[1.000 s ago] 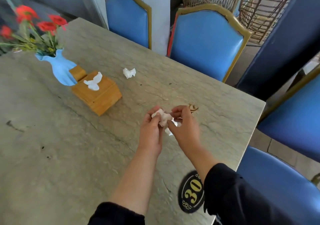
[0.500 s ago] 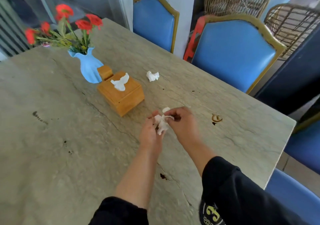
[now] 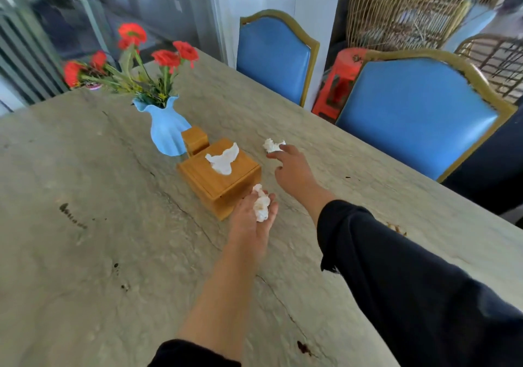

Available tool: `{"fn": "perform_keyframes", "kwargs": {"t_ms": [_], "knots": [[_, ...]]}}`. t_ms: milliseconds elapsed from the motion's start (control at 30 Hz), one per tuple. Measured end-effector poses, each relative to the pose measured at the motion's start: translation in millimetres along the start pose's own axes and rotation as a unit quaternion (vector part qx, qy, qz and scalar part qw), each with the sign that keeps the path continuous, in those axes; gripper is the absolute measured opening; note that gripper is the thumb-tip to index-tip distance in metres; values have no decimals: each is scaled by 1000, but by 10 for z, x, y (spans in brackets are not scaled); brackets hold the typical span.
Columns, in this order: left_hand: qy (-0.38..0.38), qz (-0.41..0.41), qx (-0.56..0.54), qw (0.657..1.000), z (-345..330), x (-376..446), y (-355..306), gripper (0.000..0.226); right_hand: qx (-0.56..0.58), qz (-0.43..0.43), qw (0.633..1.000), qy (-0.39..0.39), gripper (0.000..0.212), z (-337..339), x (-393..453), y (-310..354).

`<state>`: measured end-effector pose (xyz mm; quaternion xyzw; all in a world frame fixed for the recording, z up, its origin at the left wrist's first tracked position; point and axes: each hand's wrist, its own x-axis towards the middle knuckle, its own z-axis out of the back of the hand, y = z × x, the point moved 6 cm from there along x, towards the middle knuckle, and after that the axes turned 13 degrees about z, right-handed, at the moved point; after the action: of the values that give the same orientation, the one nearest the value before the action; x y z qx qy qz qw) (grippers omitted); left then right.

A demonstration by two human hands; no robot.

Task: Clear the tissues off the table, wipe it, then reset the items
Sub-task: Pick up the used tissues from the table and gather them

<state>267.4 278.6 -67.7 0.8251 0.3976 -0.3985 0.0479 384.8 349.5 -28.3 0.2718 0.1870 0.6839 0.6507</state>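
Note:
My left hand (image 3: 252,225) is palm up just in front of the wooden tissue box (image 3: 219,174) and cradles a crumpled white tissue wad (image 3: 261,206) in its curled fingers. My right hand (image 3: 291,168) reaches forward over the stone table (image 3: 85,225). Its fingertips touch a second crumpled tissue (image 3: 273,144) that lies on the table to the right of the box. A fresh tissue (image 3: 222,158) sticks up from the box's slot.
A blue vase (image 3: 167,132) with red flowers and a small wooden holder (image 3: 195,140) stand behind the box. Dark stains (image 3: 72,215) and crumbs mark the tabletop. Two blue chairs (image 3: 416,112) line the far edge, with a red stool and wicker baskets behind.
My hands have separated. The left keeps the tissue wad and has turned palm up, while the right has reached forward to the tissue beyond the box. The view has shifted toward the vase.

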Motion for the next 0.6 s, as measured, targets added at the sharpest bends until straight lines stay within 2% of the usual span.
{"fn": "perform_keyframes", "kwargs": {"t_ms": [167, 333, 433, 500, 600], "knots": [[-7, 24, -24, 999, 40, 19, -54, 27, -108, 15, 989, 102, 62, -154, 365, -42], [-27, 13, 10, 999, 155, -3, -119, 26, -175, 17, 970, 165, 54, -240, 433, -111], [-29, 10, 35, 999, 141, -59, -114, 21, -108, 0, 989, 102, 50, -149, 349, -115], [-33, 0, 52, 998, 128, -86, -97, 15, -13, -31, 999, 10, 38, -4, 160, -68], [-29, -15, 88, 996, 64, -126, -2, 16, 143, -61, 981, -117, 21, 181, -343, 82]]}}
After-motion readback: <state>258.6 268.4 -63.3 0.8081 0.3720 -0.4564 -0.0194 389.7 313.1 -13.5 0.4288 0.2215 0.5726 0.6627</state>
